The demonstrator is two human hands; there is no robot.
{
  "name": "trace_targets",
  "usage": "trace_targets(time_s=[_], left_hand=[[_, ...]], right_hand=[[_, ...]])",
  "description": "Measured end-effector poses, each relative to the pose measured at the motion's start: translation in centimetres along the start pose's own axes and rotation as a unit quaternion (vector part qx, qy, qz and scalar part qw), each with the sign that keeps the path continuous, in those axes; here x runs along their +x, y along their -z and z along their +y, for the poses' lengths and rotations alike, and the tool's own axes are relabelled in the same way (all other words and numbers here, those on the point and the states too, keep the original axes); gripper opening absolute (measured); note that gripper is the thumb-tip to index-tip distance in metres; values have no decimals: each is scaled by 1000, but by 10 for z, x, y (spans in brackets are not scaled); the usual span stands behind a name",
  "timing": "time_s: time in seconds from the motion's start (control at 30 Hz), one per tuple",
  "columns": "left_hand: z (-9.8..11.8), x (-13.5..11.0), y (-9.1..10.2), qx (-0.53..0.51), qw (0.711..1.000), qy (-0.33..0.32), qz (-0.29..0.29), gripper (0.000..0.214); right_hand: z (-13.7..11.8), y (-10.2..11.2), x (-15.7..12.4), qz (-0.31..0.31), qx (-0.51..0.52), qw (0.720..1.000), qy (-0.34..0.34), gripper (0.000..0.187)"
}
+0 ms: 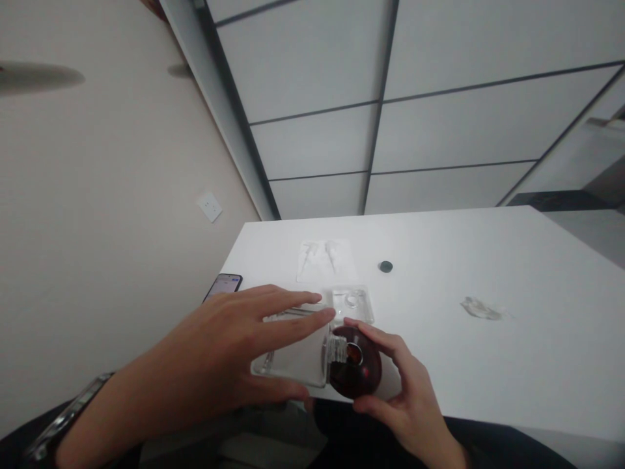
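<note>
A flat, clear rectangular bottle (293, 358) lies sideways above the near edge of the white table (488, 365). My left hand (229, 352) grips its body, fingers stretched along the top and thumb under it. Against the bottle's threaded neck (336, 350) sits a dark red round cap (359, 371), and my right hand (398, 391) is closed around that cap.
A clear plastic tray (352, 301) with a ring-shaped piece lies just beyond the bottle. Behind it is a clear packet (323, 259), and a small dark disc (385, 266) to its right. A phone (223, 285) lies at the left edge; crumpled clear film (481, 309) at right.
</note>
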State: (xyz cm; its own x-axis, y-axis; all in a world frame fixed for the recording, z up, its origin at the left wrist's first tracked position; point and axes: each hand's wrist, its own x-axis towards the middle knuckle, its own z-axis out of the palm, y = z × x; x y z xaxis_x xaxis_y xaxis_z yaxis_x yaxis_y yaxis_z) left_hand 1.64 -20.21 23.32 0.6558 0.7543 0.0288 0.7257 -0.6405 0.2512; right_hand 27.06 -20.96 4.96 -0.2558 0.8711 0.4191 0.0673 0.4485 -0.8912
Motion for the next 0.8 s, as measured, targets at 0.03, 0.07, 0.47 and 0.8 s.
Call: trace_targets(time_s=[0.03, 0.07, 0.47, 0.8], left_hand=[[0, 0, 0, 3, 1000, -1, 0, 73], [1, 1, 0, 6, 1000, -3, -1, 72], [-1, -3, 0, 9, 1000, -1, -6, 67], [1, -1, 4, 27, 999, -2, -22, 70]], right_hand=[[0, 0, 0, 2, 1, 1000, 2, 73], [0, 0, 0, 3, 0, 1000, 4, 72], [1, -1, -1, 3, -5, 1000, -12, 77], [-2, -1, 2, 9, -19, 1000, 16, 69]])
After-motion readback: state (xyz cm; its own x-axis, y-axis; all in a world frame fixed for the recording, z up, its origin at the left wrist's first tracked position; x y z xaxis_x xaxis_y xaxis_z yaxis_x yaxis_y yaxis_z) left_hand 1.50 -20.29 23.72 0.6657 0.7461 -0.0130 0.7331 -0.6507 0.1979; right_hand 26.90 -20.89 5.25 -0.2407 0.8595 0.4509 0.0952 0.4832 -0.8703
